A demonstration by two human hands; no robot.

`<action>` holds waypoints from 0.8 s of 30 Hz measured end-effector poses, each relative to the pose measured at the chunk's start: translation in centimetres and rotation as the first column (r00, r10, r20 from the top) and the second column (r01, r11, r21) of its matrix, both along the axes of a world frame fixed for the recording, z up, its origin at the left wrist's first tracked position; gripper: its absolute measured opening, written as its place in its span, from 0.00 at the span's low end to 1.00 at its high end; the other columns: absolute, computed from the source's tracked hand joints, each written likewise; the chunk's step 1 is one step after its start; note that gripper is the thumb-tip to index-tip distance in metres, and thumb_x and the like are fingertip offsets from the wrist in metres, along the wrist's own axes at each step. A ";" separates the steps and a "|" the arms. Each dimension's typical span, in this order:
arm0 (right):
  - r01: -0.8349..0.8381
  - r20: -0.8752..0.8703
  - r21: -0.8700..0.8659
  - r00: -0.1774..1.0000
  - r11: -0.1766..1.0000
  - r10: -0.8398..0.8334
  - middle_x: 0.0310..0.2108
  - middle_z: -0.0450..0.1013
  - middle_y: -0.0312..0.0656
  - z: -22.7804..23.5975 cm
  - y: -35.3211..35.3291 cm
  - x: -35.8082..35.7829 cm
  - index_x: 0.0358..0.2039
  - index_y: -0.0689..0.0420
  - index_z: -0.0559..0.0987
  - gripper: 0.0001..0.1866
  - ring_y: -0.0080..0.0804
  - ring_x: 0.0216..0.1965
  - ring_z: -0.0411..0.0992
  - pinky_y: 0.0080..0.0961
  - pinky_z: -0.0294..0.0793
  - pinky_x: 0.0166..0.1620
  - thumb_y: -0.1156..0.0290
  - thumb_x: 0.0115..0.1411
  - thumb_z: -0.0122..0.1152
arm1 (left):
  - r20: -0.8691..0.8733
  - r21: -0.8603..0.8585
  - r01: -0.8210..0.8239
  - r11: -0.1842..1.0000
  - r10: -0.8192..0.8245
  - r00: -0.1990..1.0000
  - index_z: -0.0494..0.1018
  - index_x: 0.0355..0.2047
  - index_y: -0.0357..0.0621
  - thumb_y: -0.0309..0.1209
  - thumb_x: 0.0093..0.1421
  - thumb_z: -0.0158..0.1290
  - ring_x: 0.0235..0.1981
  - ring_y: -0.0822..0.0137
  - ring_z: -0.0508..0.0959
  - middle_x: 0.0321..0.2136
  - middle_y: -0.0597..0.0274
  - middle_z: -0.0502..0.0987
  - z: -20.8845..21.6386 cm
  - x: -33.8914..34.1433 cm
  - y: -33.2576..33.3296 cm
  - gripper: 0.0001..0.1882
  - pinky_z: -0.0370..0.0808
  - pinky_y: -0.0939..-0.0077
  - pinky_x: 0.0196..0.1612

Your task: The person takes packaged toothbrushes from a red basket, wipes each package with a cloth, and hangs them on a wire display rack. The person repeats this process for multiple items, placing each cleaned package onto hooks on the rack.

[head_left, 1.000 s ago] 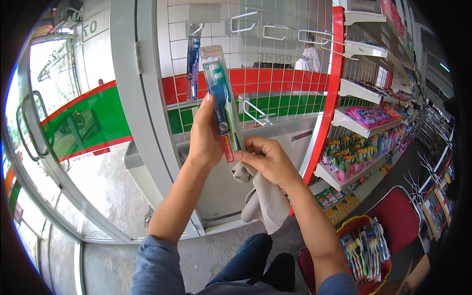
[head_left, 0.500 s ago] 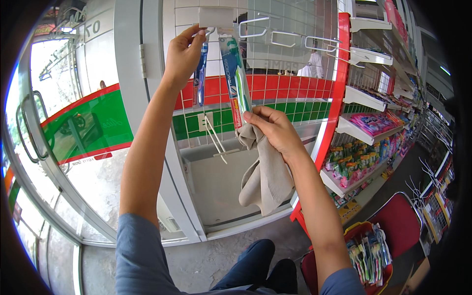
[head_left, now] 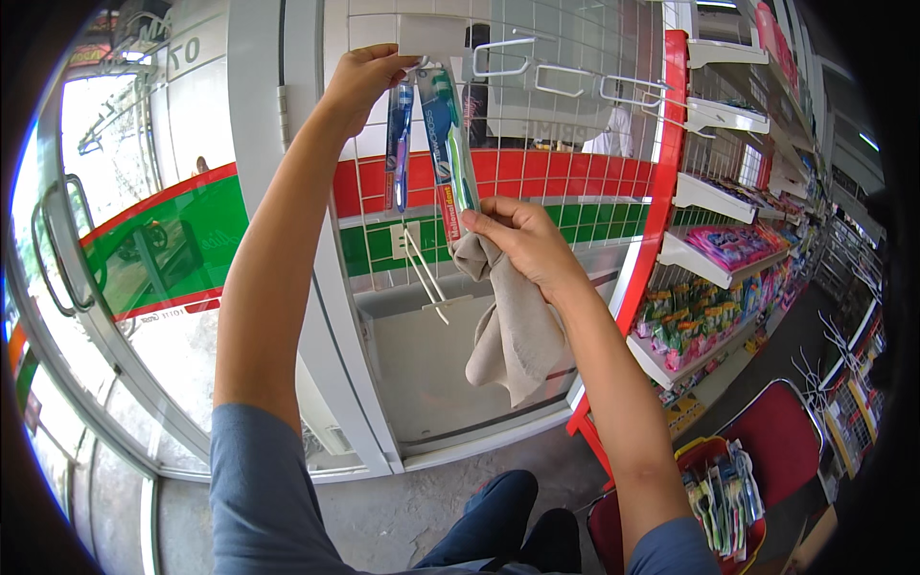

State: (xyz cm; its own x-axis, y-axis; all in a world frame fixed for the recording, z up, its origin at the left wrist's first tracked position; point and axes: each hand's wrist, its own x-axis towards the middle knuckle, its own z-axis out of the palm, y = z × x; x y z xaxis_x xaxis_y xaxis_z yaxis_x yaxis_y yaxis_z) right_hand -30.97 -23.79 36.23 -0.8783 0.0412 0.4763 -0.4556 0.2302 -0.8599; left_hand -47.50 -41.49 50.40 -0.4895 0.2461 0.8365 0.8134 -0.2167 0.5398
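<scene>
A packaged toothbrush (head_left: 447,144) in a blue and green wrapper hangs slightly tilted in front of the wire grid. My right hand (head_left: 517,241) is closed on its lower end, with a beige cloth (head_left: 517,331) bunched in the same grip and drooping below. Up at the top of the pack, my left hand (head_left: 369,84) is closed in a pinch beside the white hook and its blank label holder (head_left: 428,36); what lies between those fingertips is hidden. Just below my left hand hangs a second, blue packaged toothbrush (head_left: 399,149).
Bare white hooks (head_left: 559,80) stick out of the grid to the right, and another hook (head_left: 425,273) juts out lower down. Shelves with packets (head_left: 685,321) stand at right behind a red post (head_left: 661,182). A basket of packaged toothbrushes (head_left: 724,498) rests on a red chair (head_left: 771,436).
The toothbrush pack and my right hand with the cloth have risen slightly and shifted left. My left fingers now reach farther right, to the top of the pack by the hook.
</scene>
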 end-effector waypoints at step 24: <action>0.194 -0.128 0.321 0.979 0.927 -0.160 0.27 0.81 0.42 -0.4 -0.3 -6.7 0.34 0.56 0.86 0.21 0.27 0.27 0.78 0.25 0.73 0.33 0.49 0.54 0.69 | -0.181 0.003 -0.416 0.909 0.410 0.894 0.79 0.43 0.38 0.41 0.62 0.55 0.35 0.68 0.79 0.34 0.58 0.82 -0.8 -2.9 -0.3 0.18 0.74 0.75 0.40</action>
